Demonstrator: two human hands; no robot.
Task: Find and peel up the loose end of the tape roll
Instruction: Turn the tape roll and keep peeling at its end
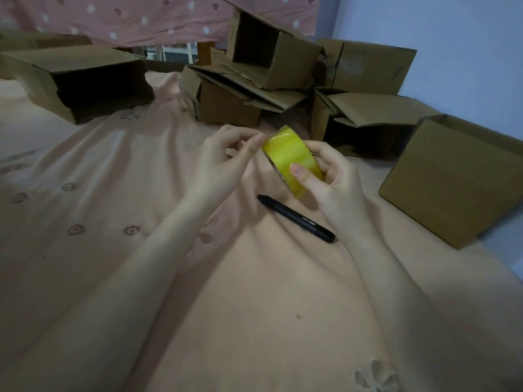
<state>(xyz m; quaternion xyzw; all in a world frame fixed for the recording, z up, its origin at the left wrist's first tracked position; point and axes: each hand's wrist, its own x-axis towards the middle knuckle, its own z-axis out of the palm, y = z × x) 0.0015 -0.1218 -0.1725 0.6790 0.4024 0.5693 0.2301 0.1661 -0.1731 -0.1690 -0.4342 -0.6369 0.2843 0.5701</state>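
A black pen (295,218) lies on the peach bedsheet (141,278) just below both hands, clear of them. Above it the right hand (331,182) grips the yellow tape roll (293,162) in the air, thumb curled over its outer band, while the left hand (223,162) curls its fingertips against the roll's upper left edge, seemingly feeling for the loose end, which I cannot see. Cardboard boxes (452,176) crowd the far side and right, leaving open room to the left.
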